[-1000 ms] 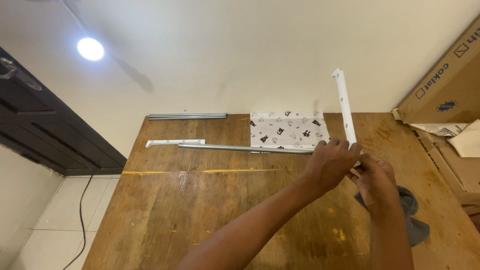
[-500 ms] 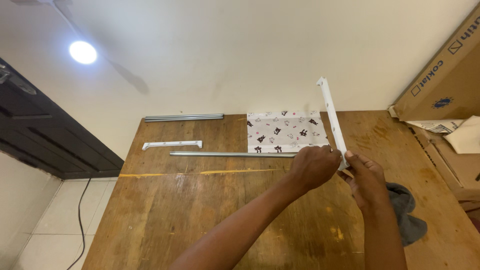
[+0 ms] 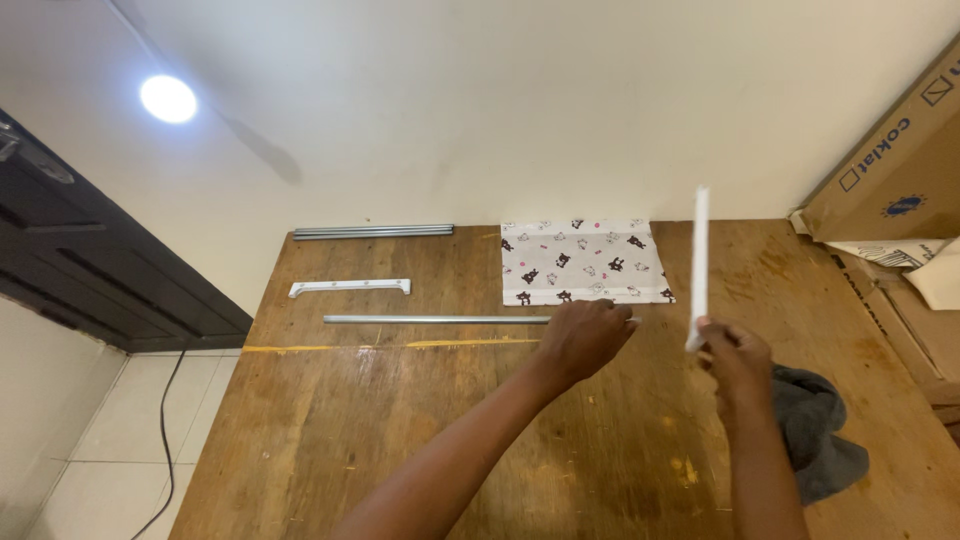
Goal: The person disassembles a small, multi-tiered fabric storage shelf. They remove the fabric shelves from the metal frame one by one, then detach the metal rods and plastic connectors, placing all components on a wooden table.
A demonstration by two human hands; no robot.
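My right hand [image 3: 738, 358] grips the lower end of a long white flat bracket [image 3: 699, 260], which stands almost upright above the wooden table [image 3: 380, 430]. My left hand [image 3: 585, 338] hovers palm down over the right end of a thin grey metal rod [image 3: 430, 320] lying across the table; I cannot tell whether its fingers touch the rod. Just behind the hands lies a folded white cloth with small dark printed figures [image 3: 582, 262].
A short white bracket [image 3: 350, 288] lies left of the cloth, and a grey metal rail [image 3: 372, 232] rests along the table's far edge. A dark grey rag [image 3: 818, 430] lies at the right. Cardboard boxes [image 3: 900, 170] stand at the right edge; a dark cabinet [image 3: 90, 270] stands left.
My left hand has let go of the white bracket and moved left and down to the grey rod. My right hand alone now holds the bracket, turned more upright.
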